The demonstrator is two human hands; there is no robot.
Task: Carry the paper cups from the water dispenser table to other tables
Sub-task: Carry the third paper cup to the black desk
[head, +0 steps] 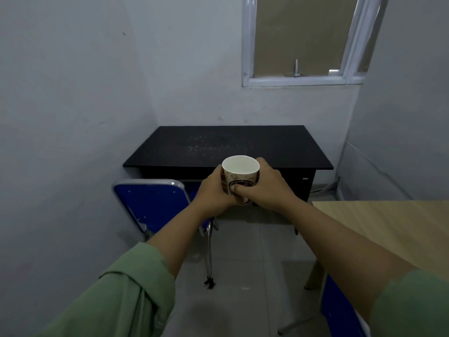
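Dim, bluish room light, no glare; the window [300, 37] gives little light. Wide-angle bending warps the walls at the edges; sleeves [126, 295] nearest the camera look soft.

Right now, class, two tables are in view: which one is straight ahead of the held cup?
The black table against the far wall under the window. The light wooden table sits off to the right, beside the right forearm, not ahead of the paper cup.

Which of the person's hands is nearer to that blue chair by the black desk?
Left. The left hand, wrapped around the paper cup's left side, is just right of the blue chair backrest; the right hand, on the cup's far side, is farther away.
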